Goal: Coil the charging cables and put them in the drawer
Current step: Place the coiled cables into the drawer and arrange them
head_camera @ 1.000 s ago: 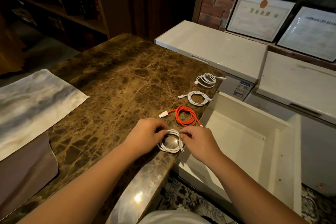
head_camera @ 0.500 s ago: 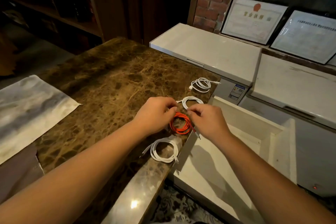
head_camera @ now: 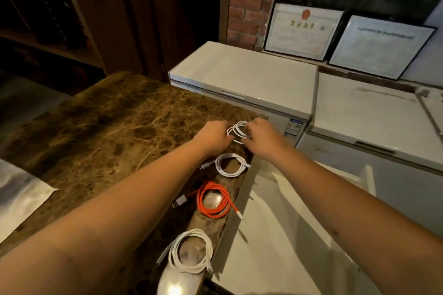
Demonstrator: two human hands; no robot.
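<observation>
Left hand (head_camera: 213,135) and right hand (head_camera: 260,136): farthest white cable coil (head_camera: 237,130) is gripped by both; loops are best kept tight before transfer to drawer (head_camera: 275,235).

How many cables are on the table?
4, in a row along the table's edge: white cable nearest, orange cable, white one, and the farthest between both hands. None seem hidden.
</observation>
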